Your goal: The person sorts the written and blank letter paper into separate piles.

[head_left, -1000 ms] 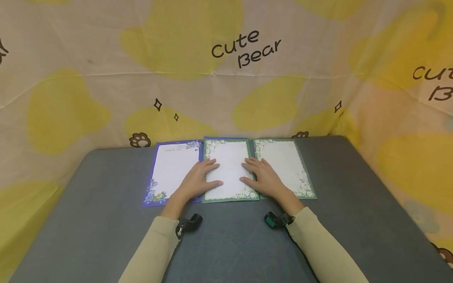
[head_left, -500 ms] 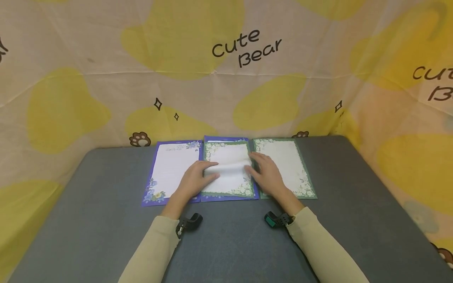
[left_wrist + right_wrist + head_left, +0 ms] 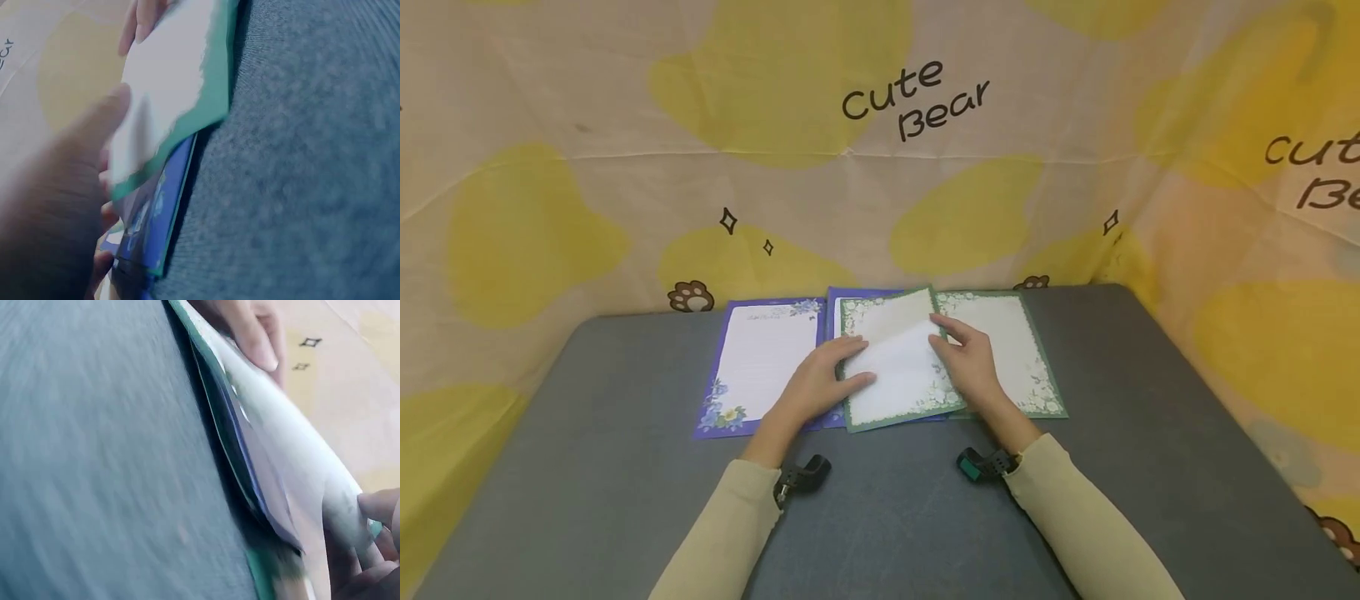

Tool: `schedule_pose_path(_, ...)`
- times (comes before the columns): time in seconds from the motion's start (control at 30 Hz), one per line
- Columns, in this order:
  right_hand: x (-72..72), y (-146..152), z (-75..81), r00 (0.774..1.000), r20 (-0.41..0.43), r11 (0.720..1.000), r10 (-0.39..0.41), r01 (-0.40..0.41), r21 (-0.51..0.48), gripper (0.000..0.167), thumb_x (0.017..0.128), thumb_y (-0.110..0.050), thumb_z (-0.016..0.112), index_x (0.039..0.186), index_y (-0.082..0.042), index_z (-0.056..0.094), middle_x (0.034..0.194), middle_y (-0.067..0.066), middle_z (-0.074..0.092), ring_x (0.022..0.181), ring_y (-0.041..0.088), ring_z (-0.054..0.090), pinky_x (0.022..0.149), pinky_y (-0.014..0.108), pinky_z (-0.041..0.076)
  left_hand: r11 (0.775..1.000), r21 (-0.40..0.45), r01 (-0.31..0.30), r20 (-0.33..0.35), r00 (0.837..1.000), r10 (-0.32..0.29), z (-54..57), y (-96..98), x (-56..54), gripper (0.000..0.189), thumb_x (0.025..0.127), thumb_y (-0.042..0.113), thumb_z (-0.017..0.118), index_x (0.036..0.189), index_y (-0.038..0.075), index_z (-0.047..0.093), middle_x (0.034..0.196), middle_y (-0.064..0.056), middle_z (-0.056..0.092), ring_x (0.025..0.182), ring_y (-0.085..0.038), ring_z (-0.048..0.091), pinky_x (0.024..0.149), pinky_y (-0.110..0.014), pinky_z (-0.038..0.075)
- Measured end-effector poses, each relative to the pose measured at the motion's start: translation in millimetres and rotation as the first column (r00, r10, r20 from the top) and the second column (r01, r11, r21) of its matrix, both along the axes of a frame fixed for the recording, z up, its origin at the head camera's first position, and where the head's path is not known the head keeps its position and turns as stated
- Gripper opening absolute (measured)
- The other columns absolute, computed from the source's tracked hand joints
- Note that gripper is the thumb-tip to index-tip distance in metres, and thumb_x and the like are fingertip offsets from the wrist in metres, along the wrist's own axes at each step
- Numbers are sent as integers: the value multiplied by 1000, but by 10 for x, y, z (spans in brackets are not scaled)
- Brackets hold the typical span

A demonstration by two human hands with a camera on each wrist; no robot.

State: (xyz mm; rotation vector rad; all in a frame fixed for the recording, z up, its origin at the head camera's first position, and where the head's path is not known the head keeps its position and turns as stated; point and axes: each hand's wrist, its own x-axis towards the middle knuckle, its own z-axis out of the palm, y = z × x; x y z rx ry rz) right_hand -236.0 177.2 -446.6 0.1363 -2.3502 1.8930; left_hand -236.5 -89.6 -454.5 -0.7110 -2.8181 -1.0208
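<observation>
A white sheet of paper with a green floral border (image 3: pixel 895 375) is lifted and tilted over the middle of the row. At its left edge my left hand (image 3: pixel 811 387) holds it, thumb (image 3: pixel 115 106) above and fingers (image 3: pixel 107 203) beneath in the left wrist view. My right hand (image 3: pixel 973 367) pinches the right edge, with the thumb (image 3: pixel 378 503) on top in the right wrist view. Below it lies a blue-bordered sheet (image 3: pixel 856 292), mostly covered. Another blue-bordered sheet (image 3: pixel 767 358) lies on the left, and a second green-bordered sheet (image 3: pixel 1003 333) on the right, partly hidden.
The papers lie toward the back of a dark grey table (image 3: pixel 880 517). Behind it hangs a yellow patterned cloth (image 3: pixel 970 217) with printed lettering. Each wrist carries a black band (image 3: pixel 805 475).
Both hands have lifted the green-bordered sheet off the middle pile, first bending it, then turning it and shifting it right. The blue-bordered sheet beneath has come into view.
</observation>
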Motion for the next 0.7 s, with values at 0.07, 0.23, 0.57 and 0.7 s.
schedule_pose_path(0.07, -13, 59, 28, 1000, 16, 1000, -19, 19, 15, 40, 99, -18, 65, 139, -14, 62, 153, 8, 53, 92, 12, 73, 68, 14, 52, 999, -38, 13, -8, 1000, -14, -6, -4, -2, 61, 94, 45, 69, 145, 14, 57, 155, -9, 51, 149, -33, 40, 125, -55, 27)
schedule_pose_path(0.23, -48, 280, 136, 997, 43, 993, -68, 63, 103, 39, 98, -20, 65, 137, -16, 64, 150, 5, 57, 137, 28, 56, 103, 34, 54, 992, -118, 37, -35, 999, -42, -29, -22, -22, 62, 94, 44, 67, 146, 12, 55, 158, -10, 46, 153, -33, 33, 128, -58, 14)
schedule_pose_path(0.57, -73, 770, 254, 987, 118, 985, -112, 94, 147, 42, 99, -20, 64, 140, -11, 61, 156, 8, 49, 151, 30, 38, 113, 49, 46, 981, -177, 76, 30, 997, -72, -39, -27, -13, 70, 91, 50, 69, 147, 11, 53, 163, -11, 38, 156, -33, 26, 129, -56, 10)
schedule_pose_path(0.7, -98, 972, 235, 981, 143, 976, -128, 99, 194, 43, 98, -25, 66, 140, -13, 62, 161, 8, 42, 151, 32, 36, 114, 53, 45, 978, -192, 80, 7, 997, -81, -37, -24, -8, 79, 85, 57, 73, 147, 11, 54, 162, -13, 39, 155, -34, 27, 129, -57, 13)
